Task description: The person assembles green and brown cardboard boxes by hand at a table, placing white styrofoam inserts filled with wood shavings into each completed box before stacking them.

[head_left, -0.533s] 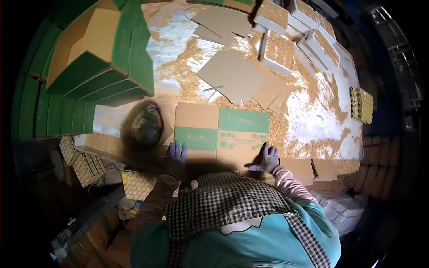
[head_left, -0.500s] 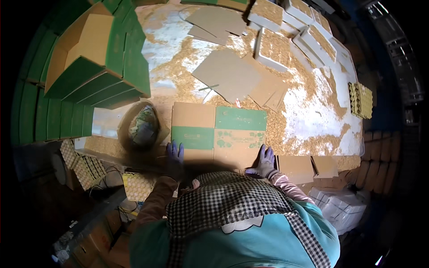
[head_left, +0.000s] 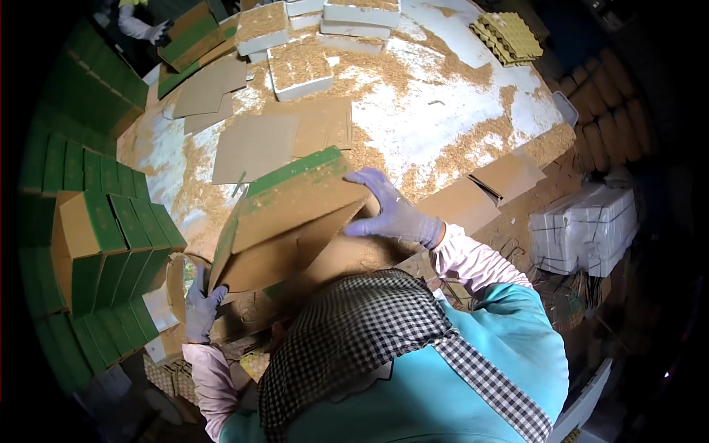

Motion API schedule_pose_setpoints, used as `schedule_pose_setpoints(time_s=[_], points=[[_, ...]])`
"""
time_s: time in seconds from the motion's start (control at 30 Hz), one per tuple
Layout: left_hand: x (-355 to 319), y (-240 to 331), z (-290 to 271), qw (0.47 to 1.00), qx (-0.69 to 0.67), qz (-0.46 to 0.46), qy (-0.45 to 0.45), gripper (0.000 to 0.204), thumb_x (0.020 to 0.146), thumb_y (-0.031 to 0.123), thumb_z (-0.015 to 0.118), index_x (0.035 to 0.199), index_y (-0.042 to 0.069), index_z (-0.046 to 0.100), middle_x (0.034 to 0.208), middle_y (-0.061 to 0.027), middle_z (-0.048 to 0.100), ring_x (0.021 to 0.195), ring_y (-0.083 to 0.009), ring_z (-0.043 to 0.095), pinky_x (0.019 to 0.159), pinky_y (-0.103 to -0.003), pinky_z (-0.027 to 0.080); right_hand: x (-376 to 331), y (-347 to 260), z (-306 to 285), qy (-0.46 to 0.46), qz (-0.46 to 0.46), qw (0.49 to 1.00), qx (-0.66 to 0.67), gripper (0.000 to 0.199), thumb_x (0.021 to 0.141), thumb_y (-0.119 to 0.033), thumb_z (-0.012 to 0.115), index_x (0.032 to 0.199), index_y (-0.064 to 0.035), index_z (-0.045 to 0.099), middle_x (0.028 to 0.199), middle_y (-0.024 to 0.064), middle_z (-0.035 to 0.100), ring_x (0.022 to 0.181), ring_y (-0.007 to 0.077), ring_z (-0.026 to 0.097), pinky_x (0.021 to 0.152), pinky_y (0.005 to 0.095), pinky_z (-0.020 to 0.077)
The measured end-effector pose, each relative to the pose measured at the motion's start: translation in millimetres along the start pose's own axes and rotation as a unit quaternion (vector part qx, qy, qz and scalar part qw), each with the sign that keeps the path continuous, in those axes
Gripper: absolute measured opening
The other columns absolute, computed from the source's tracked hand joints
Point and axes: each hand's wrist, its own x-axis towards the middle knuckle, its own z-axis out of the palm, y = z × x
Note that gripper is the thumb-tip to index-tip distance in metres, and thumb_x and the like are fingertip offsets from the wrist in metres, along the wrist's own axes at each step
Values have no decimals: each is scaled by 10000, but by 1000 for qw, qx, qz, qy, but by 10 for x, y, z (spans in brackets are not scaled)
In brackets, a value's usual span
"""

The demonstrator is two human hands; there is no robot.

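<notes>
Sawdust-strewn table [head_left: 458,111] — carton [head_left: 284,221], flat before, now lifted and tilted, both hands' fingers gripping it

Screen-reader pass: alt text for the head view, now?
Two gloved hands, left hand and right hand, hold a brown-and-green cardboard box tilted over a sawdust-strewn white table. Green boxes are stacked at the left; flat cardboard sheets lie behind.

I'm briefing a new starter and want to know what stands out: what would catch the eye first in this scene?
First, the green-and-brown cardboard box tilted up in the middle, with the gloved right hand on its far edge and the gloved left hand at its lower corner. Next, the white table, strewn with sawdust-like litter and flat cardboard sheets. On the left stands a stack of green boxes.
</notes>
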Motion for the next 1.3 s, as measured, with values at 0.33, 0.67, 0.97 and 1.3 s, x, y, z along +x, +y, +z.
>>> schedule_pose_setpoints(time_s=[0.33,0.67,0.97,1.3], points=[[613,886,267,984,11,176,20,577,933,309,575,1388,-2,405,1323,-252,497,1243,-354,471,1040,-441,360,1452,146,32,35,127,974,182,818,829,-462,681,1347,104,396,1301,271,529,1214,310,518,1044,326,384],[883,1213,773,849,391,334,125,851,735,414,712,1412,10,391,1354,-276,428,1330,-411,346,1141,-596,119,1165,491,681,-34,-33,976,-212,1097,759,-505,733,1458,101,143,1385,321,381,1290,435,393,1101,453,309],[774,702,1239,888,261,378,24,613,731,328,724,1223,14,535,1286,-234,485,1248,-433,402,1089,-586,253,134,38,32,98,-270,957,-45,511,905,-240,582,1353,-28,457,1270,225,509,1214,415,472,1073,494,347],[753,414,780,938,84,305,139,697,781,392,694,1316,8,465,1377,-245,428,1254,-437,423,1083,-524,311,270,918,803,-102,136,951,260,520,1039,-341,348,1387,42,400,1297,75,540,1189,168,476,988,298,410]])
